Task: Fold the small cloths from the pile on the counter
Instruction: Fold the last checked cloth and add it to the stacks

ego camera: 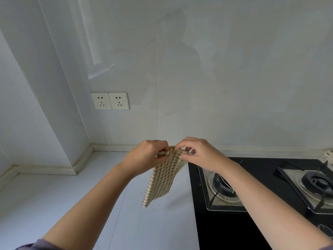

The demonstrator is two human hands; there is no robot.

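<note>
The fingertips of both hands hide the top edge of the checked cloth point(163, 175), a patterned scrap point(329, 156) and the right burner point(317, 184) are cut off at the right edge.

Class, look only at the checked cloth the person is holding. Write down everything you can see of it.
The checked cloth is small, woven in beige and darker checks, with a waffle-like texture. It hangs in the air above the pale counter, left of the black hob, touching neither. The left hand and right hand pinch its bunched top edge; the rest droops down and leftward, apparently doubled over.
</note>
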